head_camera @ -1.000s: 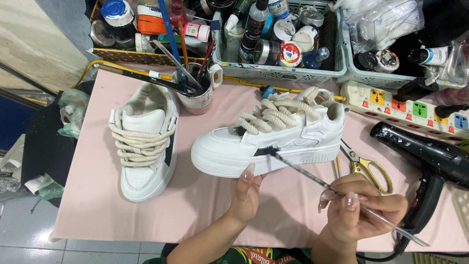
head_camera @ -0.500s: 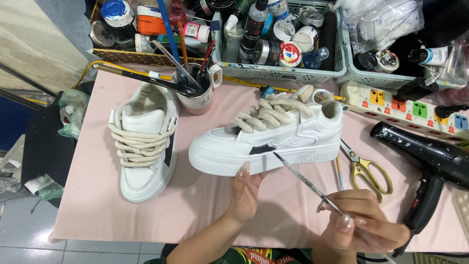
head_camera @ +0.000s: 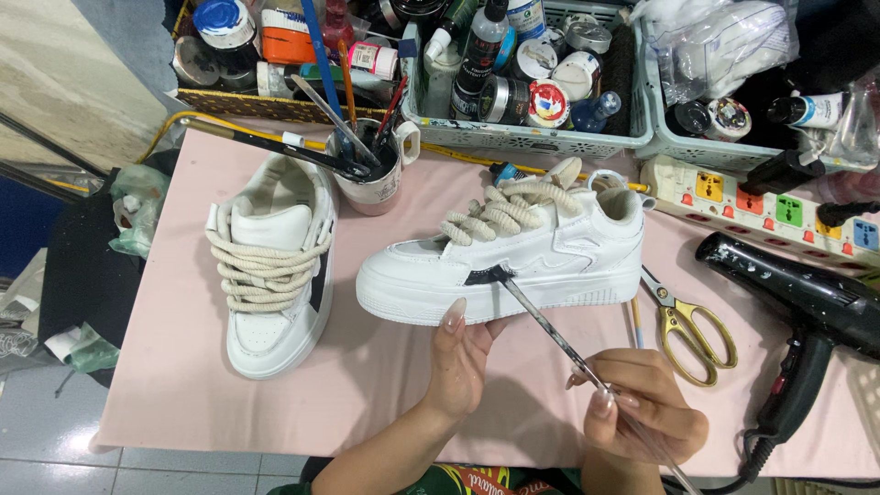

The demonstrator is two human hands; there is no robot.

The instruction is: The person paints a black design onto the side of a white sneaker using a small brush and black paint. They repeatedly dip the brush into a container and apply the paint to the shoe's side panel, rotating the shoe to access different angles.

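We take the white leather platform sneaker with thick cream rope laces (head_camera: 513,257) as the landmark; it lies on its side near the middle of the pink-covered counter (head_camera: 183,403), sole toward us. The left hand (head_camera: 463,353) sits directly below the sneaker, its fingers (head_camera: 455,316) held together and pressed against the sole edge. The right hand (head_camera: 642,412) lies below and to the right of the sneaker, fingers clamped on the handle of a thin long-handled paintbrush (head_camera: 550,332). The brush tip touches the sneaker's side panel at a dark patch.

To the left of the sneaker stands the matching white sneaker (head_camera: 275,275), upright, toe toward us. Just above and to the left of the landmark is a white mug holding brushes (head_camera: 371,174). To the right lie gold-handled scissors (head_camera: 683,316), and farther right a black hair dryer (head_camera: 807,312). Above the sneaker sits a pale plastic basket of paint jars and bottles (head_camera: 550,142).
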